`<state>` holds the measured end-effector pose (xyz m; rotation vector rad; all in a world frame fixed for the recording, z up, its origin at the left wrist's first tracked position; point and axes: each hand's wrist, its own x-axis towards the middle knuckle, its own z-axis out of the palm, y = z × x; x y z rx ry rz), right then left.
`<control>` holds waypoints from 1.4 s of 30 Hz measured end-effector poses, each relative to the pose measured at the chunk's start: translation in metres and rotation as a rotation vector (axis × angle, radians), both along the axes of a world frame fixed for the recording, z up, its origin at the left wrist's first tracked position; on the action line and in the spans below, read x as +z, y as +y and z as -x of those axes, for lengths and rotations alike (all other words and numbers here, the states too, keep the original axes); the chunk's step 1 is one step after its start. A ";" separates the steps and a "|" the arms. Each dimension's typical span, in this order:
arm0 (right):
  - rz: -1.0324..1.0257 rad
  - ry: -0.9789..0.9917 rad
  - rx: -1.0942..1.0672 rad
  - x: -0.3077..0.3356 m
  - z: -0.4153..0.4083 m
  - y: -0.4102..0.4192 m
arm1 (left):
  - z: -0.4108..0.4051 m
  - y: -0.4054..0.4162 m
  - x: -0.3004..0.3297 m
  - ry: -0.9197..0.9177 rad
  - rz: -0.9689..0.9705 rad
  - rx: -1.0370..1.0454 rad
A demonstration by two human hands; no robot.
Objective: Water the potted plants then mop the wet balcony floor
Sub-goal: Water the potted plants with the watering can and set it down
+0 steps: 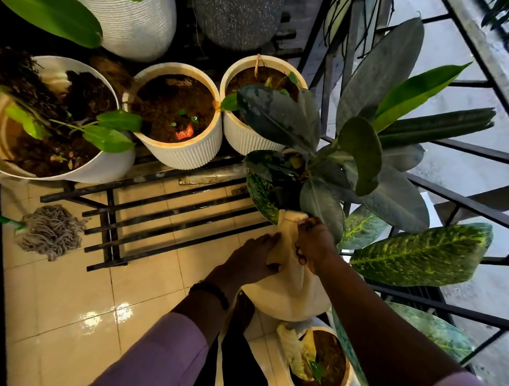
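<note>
Watering jug, cream-coloured, is tipped toward the big-leafed plant by the railing; my left hand grasps its side, my right hand grips its top. Mop lies on the tiles.

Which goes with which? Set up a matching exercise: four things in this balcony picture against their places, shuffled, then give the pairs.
Things
1. grey string mop head
2. cream plastic watering jug
3. small red wrapper
4. black slatted metal rack

Places
A. on the soil of the middle ribbed white pot
B. lying on the tiled floor at left
C. held in both hands
D. on the tiles below the pots

Pairs: 1-B, 2-C, 3-A, 4-D
</note>
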<state>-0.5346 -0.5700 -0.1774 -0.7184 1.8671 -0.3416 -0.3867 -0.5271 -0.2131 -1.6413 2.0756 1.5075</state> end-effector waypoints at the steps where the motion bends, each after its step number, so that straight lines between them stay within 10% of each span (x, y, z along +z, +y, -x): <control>1: 0.020 0.041 0.037 0.000 0.001 0.000 | 0.000 0.000 -0.001 0.000 0.000 0.002; 25: 0.257 0.065 -0.053 -0.009 -0.014 0.032 | -0.008 0.022 -0.002 -0.036 0.140 0.025; 42: 0.637 0.046 0.192 0.120 -0.086 -0.007 | -0.087 -0.012 0.096 -0.047 0.525 0.141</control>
